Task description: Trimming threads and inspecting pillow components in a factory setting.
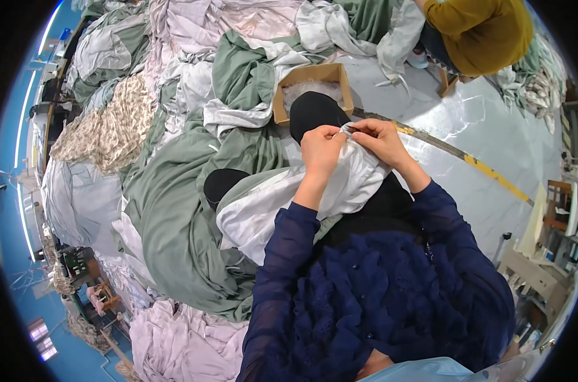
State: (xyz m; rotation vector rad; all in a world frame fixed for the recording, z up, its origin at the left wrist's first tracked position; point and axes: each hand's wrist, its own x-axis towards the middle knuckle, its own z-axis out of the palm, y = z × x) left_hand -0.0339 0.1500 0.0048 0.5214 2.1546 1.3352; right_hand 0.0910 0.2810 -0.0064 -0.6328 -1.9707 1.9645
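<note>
A green and white cloth [263, 219] lies across my lap, its white side turned up toward my hands. Over my knee, my left hand [319, 149] pinches a gathered bit of this cloth between thumb and forefinger. Close beside it, my right hand [381, 141] has its fingertips pressed together on the same bit. Something small and pale shows between the two sets of fingertips, too small to name. The green part of the cloth spreads down to my left in wide folds.
An open cardboard box [314, 73] with clear plastic inside stands just beyond my knee. Heaps of pink, white and patterned fabric [111, 121] lie left and ahead. A yellow-black floor strip [467, 159] runs to the right. A person in a mustard top [486, 35] sits at far right.
</note>
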